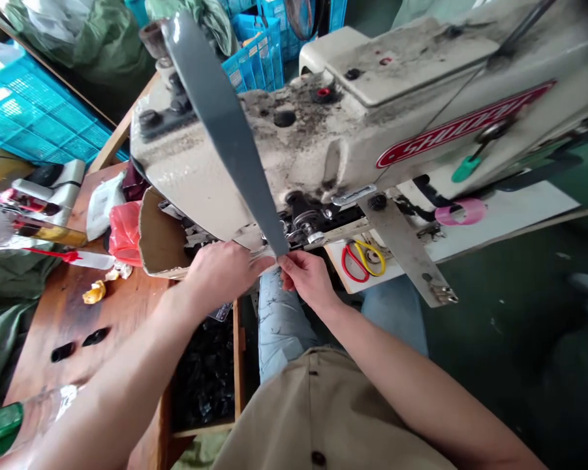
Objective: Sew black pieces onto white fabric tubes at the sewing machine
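A sewing machine with a stained cream head fills the upper middle. Down across its front runs a wide grey strip, from a post on top to the needle area. My right hand pinches the strip's lower end between thumb and fingers. Beside it, my left hand lies against the lower edge of the machine head, its thumb stretched to the same end of the strip. The left fingertips are hidden beneath the head, as is the needle.
Red-and-yellow-handled scissors lie right of my hands, near a metal plate and a pink tape roll. A cardboard box stands left, on a wooden table. Below is a drawer of black pieces. Blue crates stand behind.
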`<state>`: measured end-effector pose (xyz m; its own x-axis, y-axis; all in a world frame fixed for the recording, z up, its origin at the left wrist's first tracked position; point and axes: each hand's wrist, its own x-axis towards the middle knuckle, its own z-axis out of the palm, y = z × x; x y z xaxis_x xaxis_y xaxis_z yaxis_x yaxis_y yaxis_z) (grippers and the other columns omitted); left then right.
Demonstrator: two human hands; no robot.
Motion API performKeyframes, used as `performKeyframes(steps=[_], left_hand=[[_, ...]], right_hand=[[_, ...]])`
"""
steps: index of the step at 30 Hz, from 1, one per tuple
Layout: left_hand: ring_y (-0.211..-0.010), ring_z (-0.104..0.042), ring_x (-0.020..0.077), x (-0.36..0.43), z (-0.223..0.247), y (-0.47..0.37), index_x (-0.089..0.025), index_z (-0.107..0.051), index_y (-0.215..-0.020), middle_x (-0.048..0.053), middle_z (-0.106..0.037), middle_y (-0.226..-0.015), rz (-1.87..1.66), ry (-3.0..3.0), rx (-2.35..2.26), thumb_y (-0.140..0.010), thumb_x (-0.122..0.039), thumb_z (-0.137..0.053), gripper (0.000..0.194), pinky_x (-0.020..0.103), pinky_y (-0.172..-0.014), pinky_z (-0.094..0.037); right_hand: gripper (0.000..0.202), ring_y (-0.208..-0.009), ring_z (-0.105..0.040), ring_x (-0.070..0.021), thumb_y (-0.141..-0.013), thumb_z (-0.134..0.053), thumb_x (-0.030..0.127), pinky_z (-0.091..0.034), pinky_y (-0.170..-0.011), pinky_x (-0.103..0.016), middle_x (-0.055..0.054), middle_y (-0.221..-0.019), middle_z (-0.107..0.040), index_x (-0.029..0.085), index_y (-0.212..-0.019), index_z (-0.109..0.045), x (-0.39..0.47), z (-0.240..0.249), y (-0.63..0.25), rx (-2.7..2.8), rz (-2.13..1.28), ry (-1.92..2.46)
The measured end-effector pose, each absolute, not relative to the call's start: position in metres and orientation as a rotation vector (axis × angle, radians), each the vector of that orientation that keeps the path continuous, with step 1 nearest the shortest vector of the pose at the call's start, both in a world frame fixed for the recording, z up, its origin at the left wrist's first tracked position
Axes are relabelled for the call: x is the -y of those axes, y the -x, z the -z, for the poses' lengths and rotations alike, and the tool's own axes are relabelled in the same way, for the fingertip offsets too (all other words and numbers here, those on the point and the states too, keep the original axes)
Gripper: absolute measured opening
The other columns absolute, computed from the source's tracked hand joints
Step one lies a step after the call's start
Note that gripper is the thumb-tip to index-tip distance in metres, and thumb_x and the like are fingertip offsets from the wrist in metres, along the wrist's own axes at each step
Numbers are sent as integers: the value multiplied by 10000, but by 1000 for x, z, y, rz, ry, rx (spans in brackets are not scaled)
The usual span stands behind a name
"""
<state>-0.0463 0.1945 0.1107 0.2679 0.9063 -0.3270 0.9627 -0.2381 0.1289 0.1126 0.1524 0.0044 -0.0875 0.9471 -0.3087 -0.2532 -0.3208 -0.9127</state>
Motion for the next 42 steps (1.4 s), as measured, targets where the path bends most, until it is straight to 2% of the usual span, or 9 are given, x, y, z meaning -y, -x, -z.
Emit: performKeyframes(steps=[2,5,11,18,26,30,34,37,42], left_hand=[[-935,-723,365,-180,-110,33,-175,-673,-1162,149,-743,-930,396,-2230,-1867,-990,-590,-376,538,470,-828,-547],[-955,-732,332,-174,-93,27,-187,-648,-1163,134,-746,-984,334,-2151,-1847,-1034,-505,-331,467,408,-805,-552],[-904,-712,270,-189,-74,43,-170,-669,-946,115,-718,-906,175,-2183,-1687,-1041,-388,-353,395,345,-793,-521],[-865,-666,218,-200,-67,52,-182,-665,-866,84,-715,-913,-54,-2011,-1538,-1007,-398,-407,365,303,-782,-493],[-642,-559,158,-213,-49,65,-166,-603,-716,41,-613,-659,-207,-1863,-1303,-980,-465,-418,440,257,-592,-458],[-490,-486,120,-217,-54,70,-159,-604,-757,17,-575,-608,-119,-1464,-1101,-963,-569,-422,494,245,-450,-389],[-477,-454,110,-228,-66,75,-145,-641,-772,-4,-536,-570,37,-1324,-981,-854,-706,-565,572,240,-436,-359],[-498,-484,123,-242,-72,78,-150,-619,-659,10,-554,-566,238,-1330,-1052,-788,-719,-646,585,256,-475,-394],[-545,-508,132,-257,-64,82,-150,-651,-722,20,-594,-625,374,-1367,-1036,-786,-682,-682,536,257,-522,-412]], right_hand=[[391,-413,-559,-98,-821,-690,555,-421,-397,-184,31,-571,-601,164,-825,-687,-152,-7,-114,934,-1533,1232],[366,-421,-568,-101,-862,-653,531,-427,-402,-184,29,-586,-604,167,-849,-693,-151,-6,-117,1021,-1492,1255],[377,-421,-570,-111,-892,-611,531,-439,-410,-196,15,-589,-615,171,-804,-681,-152,-6,-119,1105,-1452,1329],[452,-370,-520,-127,-820,-659,614,-406,-359,-224,3,-503,-599,187,-676,-631,-156,-7,-105,950,-1419,1489],[521,-385,-545,-132,-793,-673,681,-419,-372,-232,-12,-526,-622,177,-664,-630,-157,-4,-99,808,-1464,1443],[466,-448,-580,-108,-798,-717,626,-423,-428,-207,-14,-656,-687,161,-804,-690,-148,-1,-96,696,-1513,1223],[447,-448,-562,-86,-778,-759,567,-410,-439,-201,-6,-726,-708,166,-972,-726,-142,4,-93,633,-1575,1080],[437,-433,-552,-87,-766,-760,571,-412,-424,-201,10,-679,-678,162,-914,-719,-143,4,-96,671,-1612,1092],[396,-413,-565,-104,-817,-708,562,-399,-397,-194,30,-596,-616,169,-857,-683,-144,-7,-106,887,-1554,1233]])
